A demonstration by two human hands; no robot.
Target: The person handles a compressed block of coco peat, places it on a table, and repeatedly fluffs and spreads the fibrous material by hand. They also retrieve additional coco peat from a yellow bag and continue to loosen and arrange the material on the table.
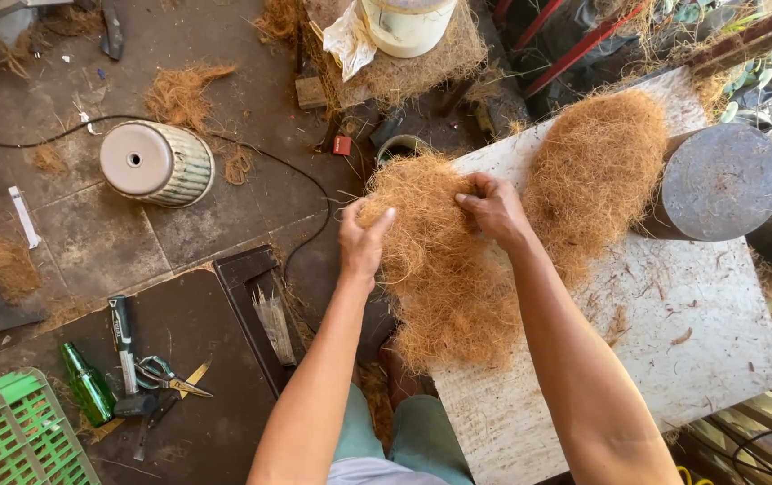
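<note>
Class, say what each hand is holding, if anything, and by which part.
Both hands grip the nearer fibre clump at its far upper edge: left hand at the left corner, right hand at the top middle.

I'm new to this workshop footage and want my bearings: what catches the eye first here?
Both hands, left hand and right hand, grip a mass of golden-brown fibre at the edge of a worn white board. A second fibre heap lies further back, beside a grey metal cylinder.
</note>
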